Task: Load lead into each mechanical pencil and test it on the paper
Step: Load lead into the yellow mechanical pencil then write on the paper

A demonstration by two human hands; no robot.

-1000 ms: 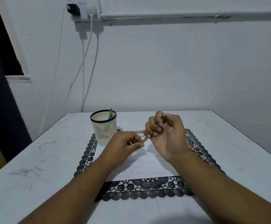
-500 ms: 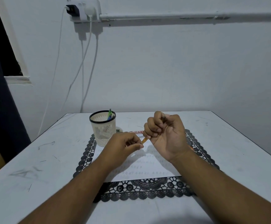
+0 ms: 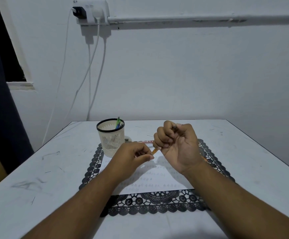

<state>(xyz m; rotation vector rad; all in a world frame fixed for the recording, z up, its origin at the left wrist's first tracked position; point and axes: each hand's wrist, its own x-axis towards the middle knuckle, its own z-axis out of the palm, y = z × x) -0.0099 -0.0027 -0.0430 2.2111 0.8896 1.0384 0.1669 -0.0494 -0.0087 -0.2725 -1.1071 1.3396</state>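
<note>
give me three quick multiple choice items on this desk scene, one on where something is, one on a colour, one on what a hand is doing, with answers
1. Where does the pencil cup stand?
A. at the far left corner of the lace mat
B. on the near right of the table
C. on the window sill

2. What colour is the lace mat under the paper?
A. white
B. red
C. black

3. What is the right hand doing?
A. lying flat on the paper
B. gripping an orange mechanical pencil in curled fingers
C. reaching into the cup

Answers:
1 A, the cup sits at the mat's far left corner.
2 C, the lace shows black against the pale table.
3 B, the orange tip pokes out below the fist toward the left hand.
</note>
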